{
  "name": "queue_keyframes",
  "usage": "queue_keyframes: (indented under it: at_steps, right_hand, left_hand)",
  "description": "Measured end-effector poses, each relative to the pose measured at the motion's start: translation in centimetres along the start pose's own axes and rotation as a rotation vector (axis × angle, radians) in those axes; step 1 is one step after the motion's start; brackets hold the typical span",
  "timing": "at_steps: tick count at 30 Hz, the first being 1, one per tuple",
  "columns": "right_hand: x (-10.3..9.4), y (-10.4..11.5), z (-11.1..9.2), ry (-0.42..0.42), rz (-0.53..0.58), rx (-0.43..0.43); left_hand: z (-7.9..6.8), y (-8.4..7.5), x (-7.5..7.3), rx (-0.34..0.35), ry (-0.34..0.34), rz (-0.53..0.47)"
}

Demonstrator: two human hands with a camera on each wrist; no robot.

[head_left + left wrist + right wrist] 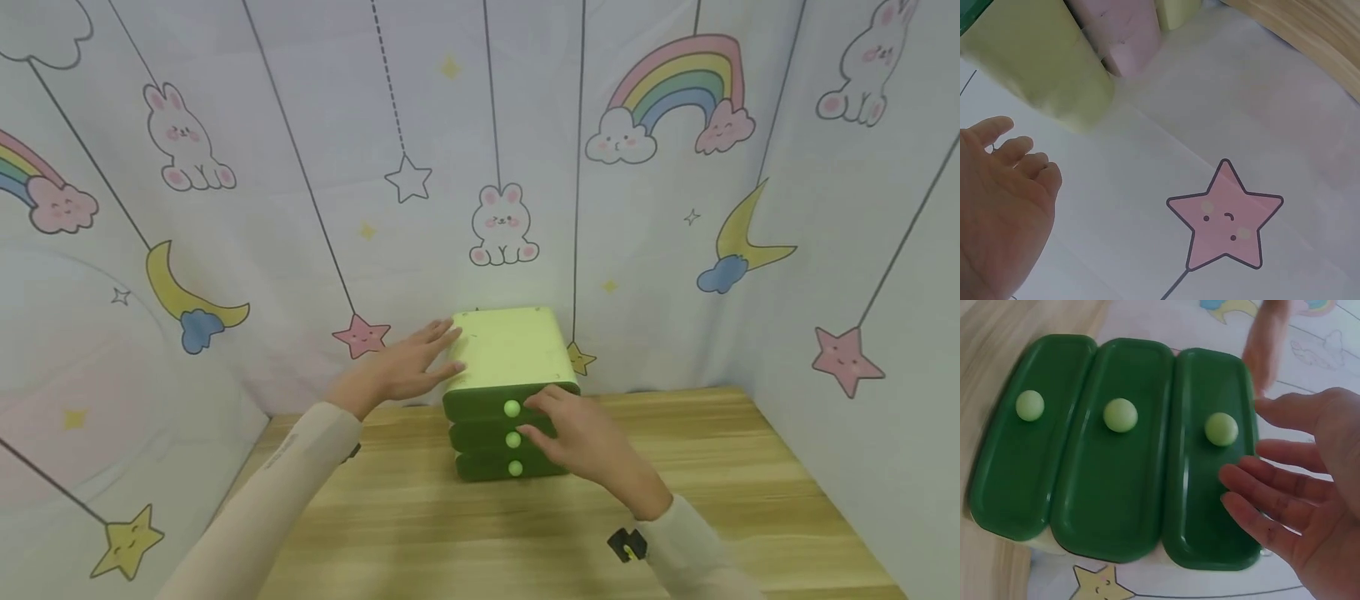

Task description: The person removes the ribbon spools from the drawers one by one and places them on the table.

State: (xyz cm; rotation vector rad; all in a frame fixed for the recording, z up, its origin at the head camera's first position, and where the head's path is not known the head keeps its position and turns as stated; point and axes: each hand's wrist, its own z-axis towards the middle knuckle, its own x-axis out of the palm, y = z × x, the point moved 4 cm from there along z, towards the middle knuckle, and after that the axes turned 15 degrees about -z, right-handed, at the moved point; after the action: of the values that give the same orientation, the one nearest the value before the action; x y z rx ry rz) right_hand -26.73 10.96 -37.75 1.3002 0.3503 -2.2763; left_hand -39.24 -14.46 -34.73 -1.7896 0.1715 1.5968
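Observation:
A small cabinet with a pale green top point(513, 346) and three dark green drawers stands against the back cloth. All three drawers look pushed in, each with a round light green knob point(512, 408). By the cabinet's upper left edge is my left hand point(408, 364), fingers extended and holding nothing; the left wrist view has this hand point(1007, 206) beside the yellow side panel point(1054, 69). My right hand point(588, 437) hovers at the drawer fronts' right side. In the right wrist view its fingers point(1266, 494) are loosely bent near the top drawer's knob point(1221, 429), apart from it.
The cabinet sits on a wood-grain tabletop point(405, 517). Printed cloth point(300, 208) with rabbits, stars, moons and rainbows rises behind and at both sides. A small black piece point(627, 545) shows beside the right wrist.

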Motion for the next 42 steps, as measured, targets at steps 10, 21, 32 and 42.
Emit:
queue_keyframes:
  at_steps: [10,21,32,42]
  right_hand:
    - [2.1,1.7,0.3,-0.200,-0.125,-0.026]
    - [3.0,3.0,0.4,-0.250,-0.218,-0.004]
    - [4.0,3.1,0.5,-0.346,-0.326,-0.058]
    - [4.3,3.0,0.8,-0.427,-0.383,-0.090]
  left_hand:
    - [1.9,-1.4,0.9,0.020,0.048,0.064]
    - [2.8,-1.7,1.8,0.038,0.124,0.100]
    - [2.9,-1.3,2.1,0.031,0.153,0.124]
    - [3.2,-1.4,2.1,0.026,0.150,0.122]
